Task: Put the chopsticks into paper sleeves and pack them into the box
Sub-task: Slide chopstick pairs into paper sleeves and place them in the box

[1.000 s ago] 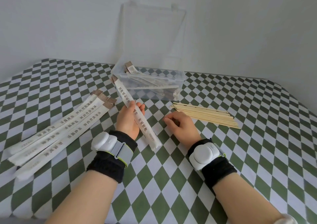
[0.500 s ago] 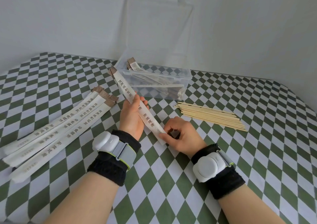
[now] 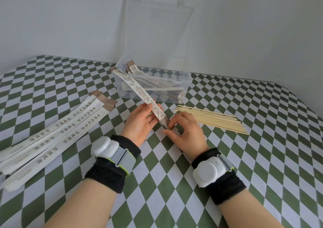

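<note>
Green checked worktop (image 3: 244, 158), clear box (image 3: 157, 95) upper centre with filled sleeves (image 3: 132, 68) inside, paper sleeves (image 3: 57, 133) piled at left, loose chopsticks (image 3: 213, 119) right of centre, and mid-frame one slanted sleeve (image 3: 138, 89) gripped by the left hand (image 3: 139, 123) while the right hand (image 3: 187, 135) pinches its near end.

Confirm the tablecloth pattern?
The tablecloth is a green-and-white diamond check, seen best in the head view, the only one.
</note>
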Demonstrator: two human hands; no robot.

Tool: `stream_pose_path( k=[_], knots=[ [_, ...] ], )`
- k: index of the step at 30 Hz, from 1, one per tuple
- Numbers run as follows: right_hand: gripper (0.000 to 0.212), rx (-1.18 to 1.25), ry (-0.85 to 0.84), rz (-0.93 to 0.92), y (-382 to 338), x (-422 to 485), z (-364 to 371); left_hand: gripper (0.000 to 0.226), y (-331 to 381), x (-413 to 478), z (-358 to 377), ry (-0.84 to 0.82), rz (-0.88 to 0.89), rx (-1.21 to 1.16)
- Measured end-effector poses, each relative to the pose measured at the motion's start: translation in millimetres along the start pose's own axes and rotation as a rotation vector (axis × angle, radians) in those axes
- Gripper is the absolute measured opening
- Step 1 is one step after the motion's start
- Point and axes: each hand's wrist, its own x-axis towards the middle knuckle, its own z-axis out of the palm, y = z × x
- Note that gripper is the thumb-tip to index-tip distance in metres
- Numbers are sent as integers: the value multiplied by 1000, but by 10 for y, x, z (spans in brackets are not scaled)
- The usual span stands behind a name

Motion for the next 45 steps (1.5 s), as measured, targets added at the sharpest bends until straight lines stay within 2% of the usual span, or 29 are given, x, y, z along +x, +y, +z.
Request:
stream_pose_path(
  k=[4,11,14,16,19,23,40,45],
  knots=[
    [17,60,-109,94,-38,-3,-20,26,24,-16,17,8,15,-59],
    [23,169,-88,139,-79,-16,-31,29,6,-48,83,-55,-28,-8],
    [22,148,-112,150,-94,-9,-42,28,5,-54,93,12,-2,-22],
    [20,60,-97,166,-48,23,-112,25,27,-43,79,66,38,-83],
    [18,-222,-28,201,170,72,-308,26,53,-25,70,123,59,-125],
    [21,-518,-111,284,424,31,-485,28,55,-2,38,167,56,-173],
    [19,-681,-247,325,399,160,-574,30,65,19,31,210,41,-249],
    [21,-731,-365,328,346,226,-643,30,65,26,10,208,34,-243]
  ],
)
